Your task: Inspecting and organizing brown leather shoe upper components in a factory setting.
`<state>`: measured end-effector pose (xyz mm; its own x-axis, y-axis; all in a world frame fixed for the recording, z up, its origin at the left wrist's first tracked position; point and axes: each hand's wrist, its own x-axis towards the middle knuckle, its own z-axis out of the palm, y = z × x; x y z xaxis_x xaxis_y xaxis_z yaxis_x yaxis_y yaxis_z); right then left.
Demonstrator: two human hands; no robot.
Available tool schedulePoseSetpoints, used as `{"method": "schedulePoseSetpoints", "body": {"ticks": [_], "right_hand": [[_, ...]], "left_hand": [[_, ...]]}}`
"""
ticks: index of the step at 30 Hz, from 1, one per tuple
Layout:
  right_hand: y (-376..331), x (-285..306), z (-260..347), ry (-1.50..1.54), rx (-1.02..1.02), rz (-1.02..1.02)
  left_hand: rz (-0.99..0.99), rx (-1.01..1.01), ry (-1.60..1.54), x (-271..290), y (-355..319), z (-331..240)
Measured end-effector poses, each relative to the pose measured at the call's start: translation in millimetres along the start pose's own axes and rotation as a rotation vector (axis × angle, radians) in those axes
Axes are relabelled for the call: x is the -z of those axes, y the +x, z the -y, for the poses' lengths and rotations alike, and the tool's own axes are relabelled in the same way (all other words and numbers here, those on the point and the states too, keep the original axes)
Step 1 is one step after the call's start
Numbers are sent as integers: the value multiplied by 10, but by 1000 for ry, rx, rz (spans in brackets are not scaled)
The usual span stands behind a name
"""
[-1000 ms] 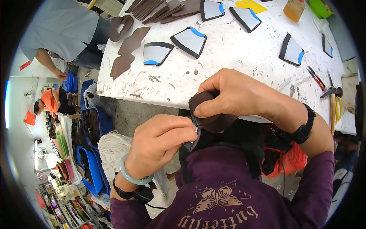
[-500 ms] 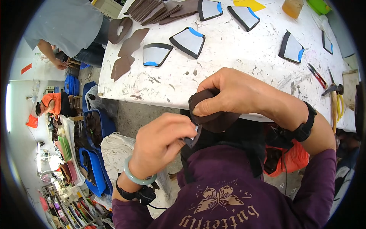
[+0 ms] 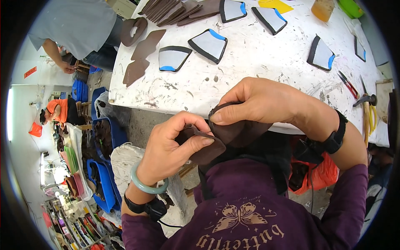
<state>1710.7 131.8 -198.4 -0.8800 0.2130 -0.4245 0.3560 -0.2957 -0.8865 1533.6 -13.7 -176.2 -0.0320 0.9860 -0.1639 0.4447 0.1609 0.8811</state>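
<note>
A white, paint-stained worktable (image 3: 266, 66) carries grey cut panels edged in black and blue (image 3: 208, 44), flat dark brown leather pieces (image 3: 143, 50), a yellow sheet (image 3: 275, 5), red-handled pliers (image 3: 348, 84) and a hammer (image 3: 366, 101). A person in a grey shirt (image 3: 77, 25) stands at its far left corner. Blue plastic crates (image 3: 102, 137) sit on the floor below.

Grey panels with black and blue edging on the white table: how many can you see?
6. One left of centre, one beside it, two at the top edge, one right of centre, one at the far right, partly cut off. More may lie out of view.
</note>
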Motion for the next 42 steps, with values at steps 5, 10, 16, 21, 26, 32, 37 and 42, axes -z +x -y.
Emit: {"method": "schedulePoseSetpoints", "body": {"ticks": [5,10,16,21,26,32,37,42], "right_hand": [[64,48,-66,136,5,90],[62,61,-93,187,33,155],[73,51,-68,207,19,151],[54,64,-52,153,10,125],[48,65,-50,92,12,97],[46,67,-55,39,13,82],[24,101,-74,0,38,84],[29,137,-111,198,47,151]], "left_hand": [[38,-45,-23,25,11,30],[73,-53,54,21,22,18],[8,-33,1,-45,59,-10],[78,112,-10,-23,51,-38],[67,-17,54,-38,69,-4],[50,9,37,-40,55,30],[44,66,-203,-32,73,13],[165,193,-394,66,90,-69]]}}
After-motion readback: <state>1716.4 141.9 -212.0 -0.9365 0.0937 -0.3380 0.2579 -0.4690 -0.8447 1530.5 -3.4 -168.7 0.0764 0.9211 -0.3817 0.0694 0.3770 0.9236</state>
